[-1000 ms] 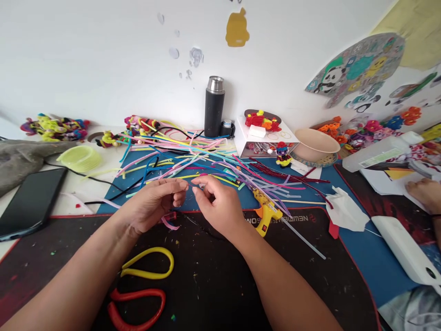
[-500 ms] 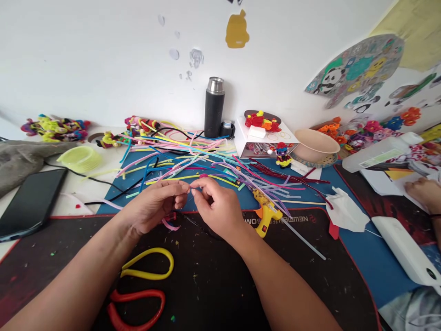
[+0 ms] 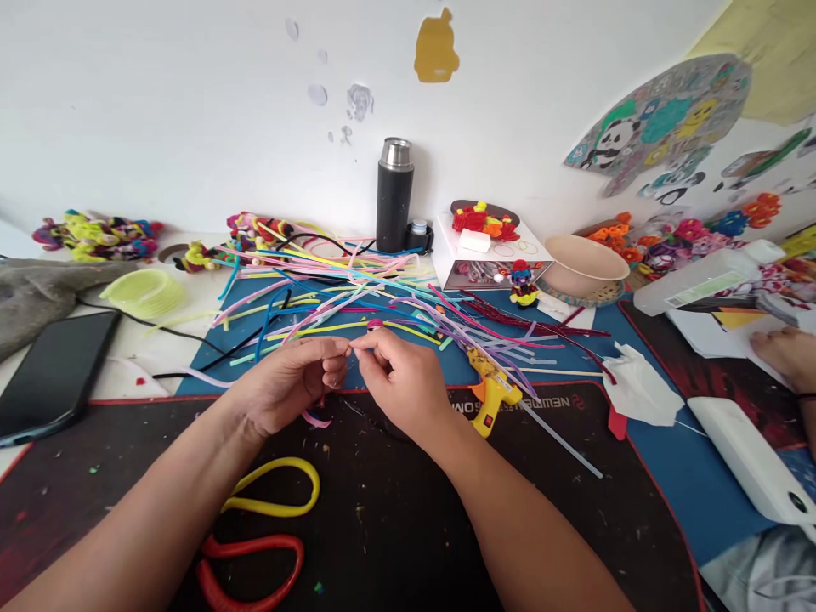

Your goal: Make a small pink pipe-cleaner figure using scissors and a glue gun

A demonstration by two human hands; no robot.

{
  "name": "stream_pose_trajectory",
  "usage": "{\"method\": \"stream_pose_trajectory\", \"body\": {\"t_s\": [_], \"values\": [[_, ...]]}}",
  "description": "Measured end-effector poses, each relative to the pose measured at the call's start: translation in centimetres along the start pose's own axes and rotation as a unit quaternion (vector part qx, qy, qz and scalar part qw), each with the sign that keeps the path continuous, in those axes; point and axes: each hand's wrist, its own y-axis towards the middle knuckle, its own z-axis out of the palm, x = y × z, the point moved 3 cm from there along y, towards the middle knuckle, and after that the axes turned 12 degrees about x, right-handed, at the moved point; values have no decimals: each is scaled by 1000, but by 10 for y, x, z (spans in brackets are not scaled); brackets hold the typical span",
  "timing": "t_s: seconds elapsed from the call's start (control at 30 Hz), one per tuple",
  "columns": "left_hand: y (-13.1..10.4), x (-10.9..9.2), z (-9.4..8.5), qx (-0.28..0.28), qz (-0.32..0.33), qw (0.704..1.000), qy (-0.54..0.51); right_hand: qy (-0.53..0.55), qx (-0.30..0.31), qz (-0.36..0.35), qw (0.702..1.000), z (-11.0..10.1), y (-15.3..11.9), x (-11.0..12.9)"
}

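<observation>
My left hand and my right hand meet fingertip to fingertip above the far edge of the dark desk mat. Both are closed in a pinch; whatever lies between the fingertips is too small to make out. Behind them spreads a loose pile of coloured pipe cleaners. A short pink-purple piece shows on the mat beneath my left hand. To the right of my right hand lies a yellow glue gun with a long translucent glue stick beside it. Scissors with yellow and red handles rest near my left forearm.
A black thermos stands at the back beside a white box. A phone lies at left. On the right are a beige bowl, a crumpled tissue, a white device and another person's hand.
My hands keep nearly the same place, still pinched together. The right fingers have closed in a little, and the purple bit seen at the fingertips before no longer shows.
</observation>
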Motion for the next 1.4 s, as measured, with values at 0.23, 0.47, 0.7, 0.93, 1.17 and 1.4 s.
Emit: {"method": "stream_pose_trajectory", "body": {"t_s": [0.23,0.47,0.7,0.93,1.17,1.4], "values": [[-2,-3,-1,9,15,1000,17,50,7,20,999,1,0,3],[-6,-10,5,4,26,998,65,150,13,51,987,-2,3,7],[-7,-14,4,-24,41,996,76,178,8,78,981,-7,4,5],[-6,-15,1,-25,49,985,163,181,20,95,979,-8,4,4],[-14,-29,-9,-45,107,946,303,149,27,89,985,-11,4,6],[-20,-36,2,-34,99,940,324,104,29,68,992,-6,3,6]]}}
